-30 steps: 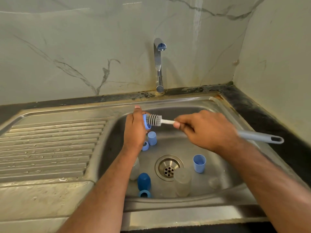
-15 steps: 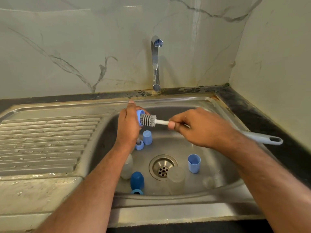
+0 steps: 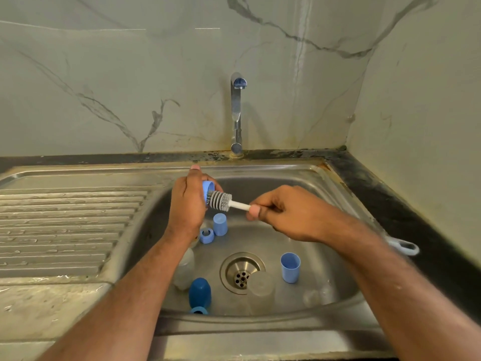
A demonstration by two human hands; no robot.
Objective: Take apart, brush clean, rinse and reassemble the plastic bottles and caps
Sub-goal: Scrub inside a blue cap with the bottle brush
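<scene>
The left hand [image 3: 188, 204] curls its fingers and thumb round a small light-blue cap [image 3: 207, 189], holding it above the basin at about 11 o'clock from the drain [image 3: 242, 272], with the cap's open mouth turned toward 3 o'clock. The right hand [image 3: 283, 213] pinches the white stem of a bottle brush [image 3: 220, 200] between thumb and curled fingers; the grey bristle head reaches just into the cap's mouth, and the brush's pale blue handle runs on under the forearm, its looped end [image 3: 406, 247] showing at 3 o'clock over the basin's edge.

Below the left hand, on the floor of the steel sink [image 3: 325, 178], a light-blue cup-shaped cap [image 3: 220, 224] stands mouth down, and a blue ring [image 3: 207, 235] lies just beside it at its 8 o'clock. At 3 o'clock from the drain another light-blue cap [image 3: 290, 267] stands mouth up. A clear plastic bottle [image 3: 185, 269] shows at 9 o'clock from the drain, partly hidden by the left forearm. A dark blue cap [image 3: 200, 292] stands at 7 o'clock, with a second blue ring [image 3: 198, 310] touching its near side. A clear plastic cup-like piece [image 3: 261, 290] stands at the drain's 5 o'clock, overlapping its rim, and a smaller clear piece [image 3: 313, 295], too faint to make out, lies further toward 4 o'clock.

The ribbed draining board [image 3: 65, 230] stretches away at 9 o'clock. The tap [image 3: 236, 113] rises at 12 o'clock from the dark desk [image 3: 390, 204] behind the sink, against the marbled wall [image 3: 130, 74].
</scene>
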